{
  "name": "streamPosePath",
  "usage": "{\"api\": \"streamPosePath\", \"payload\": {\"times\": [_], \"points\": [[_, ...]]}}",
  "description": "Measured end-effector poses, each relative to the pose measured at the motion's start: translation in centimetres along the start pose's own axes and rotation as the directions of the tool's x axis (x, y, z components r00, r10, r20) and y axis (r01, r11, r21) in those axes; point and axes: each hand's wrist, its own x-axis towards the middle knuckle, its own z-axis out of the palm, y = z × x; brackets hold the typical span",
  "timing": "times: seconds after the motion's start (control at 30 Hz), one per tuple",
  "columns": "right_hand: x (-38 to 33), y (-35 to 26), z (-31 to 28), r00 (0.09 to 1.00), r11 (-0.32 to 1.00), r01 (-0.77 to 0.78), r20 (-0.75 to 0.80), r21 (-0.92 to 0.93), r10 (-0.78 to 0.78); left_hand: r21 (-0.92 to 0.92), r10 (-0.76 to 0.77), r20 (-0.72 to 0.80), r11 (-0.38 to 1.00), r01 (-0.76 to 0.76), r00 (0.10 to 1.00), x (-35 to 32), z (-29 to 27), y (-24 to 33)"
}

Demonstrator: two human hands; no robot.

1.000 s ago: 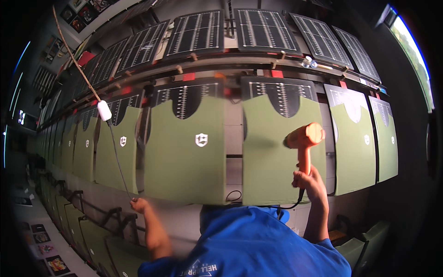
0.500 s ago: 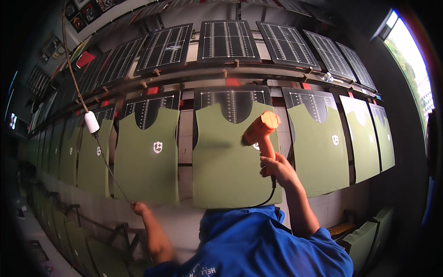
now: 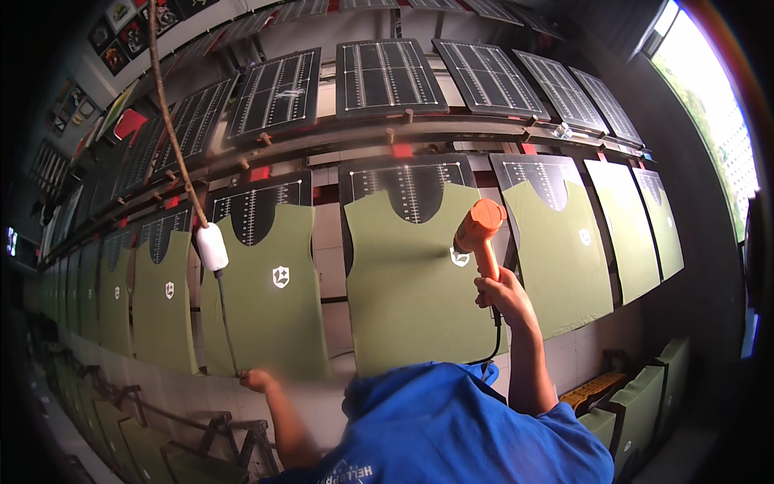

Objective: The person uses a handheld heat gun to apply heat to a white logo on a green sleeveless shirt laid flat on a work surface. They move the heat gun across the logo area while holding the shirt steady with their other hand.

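My right hand (image 3: pixel 506 294) is wrapped round the handle of an orange heat gun (image 3: pixel 484 230), whose black cable (image 3: pixel 493 343) hangs down toward my blue shirt. The gun's nozzle points left and down over a white shield print (image 3: pixel 459 256) on a green shirt panel (image 3: pixel 403 306). That panel lies over a black ruled board (image 3: pixel 371 177). To the left, my left hand (image 3: pixel 256 380) is closed on a thin dark cord (image 3: pixel 227 319) below a white connector (image 3: pixel 212 247). The connector hangs from a brown cable (image 3: pixel 171 121) in front of the neighbouring green panel (image 3: pixel 262 315).
Several more green panels on boards stretch away on both sides. Behind a metal rail (image 3: pixel 330 133) stands a row of bare black ruled boards (image 3: pixel 385 77). More green panels (image 3: pixel 637 399) line the lower edge, with a yellow object (image 3: pixel 592 389) among them. A bright window (image 3: pixel 705 105) is at the right.
The heat gun has shifted right and uncovered more of the shield print. The white connector has swung right and lower, its cord still in my left hand. The whole view has shifted slightly.
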Motion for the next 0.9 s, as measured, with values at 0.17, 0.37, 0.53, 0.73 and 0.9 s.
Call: {"api": "streamPosePath", "payload": {"times": [0.17, 0.37, 0.53, 0.73, 0.9], "points": [[0.4, -0.1, 0.0, 0.999, 0.999, -0.030, -0.023, 0.020, 0.030, 0.021, 0.052, -0.004, 0.998, -0.052, 0.999, 0.0, -0.2, -0.8], [0.7, -0.4, 0.4, 0.997, 0.998, -0.062, -0.034, 0.000, 0.062, -0.085, -0.081, 0.048, 0.993, 0.085, 0.996, -0.4, -0.4, 0.2], [1.0, -0.5, 0.1, 1.000, 1.000, -0.028, 0.009, 0.009, 0.028, -0.040, -0.114, 0.059, 0.992, 0.116, 0.992, -0.4, -1.0, 0.9], [1.0, -0.5, -0.3, 1.000, 0.999, -0.016, -0.015, 0.050, 0.017, -0.044, -0.122, 0.080, 0.991, 0.126, 0.989, -1.5, -1.4, 2.3], [1.2, -0.1, -0.8, 1.000, 0.999, 0.006, -0.027, 0.054, -0.005, -0.151, -0.149, 0.025, 0.977, 0.151, 0.989, -1.3, -0.9, 2.0]]}}
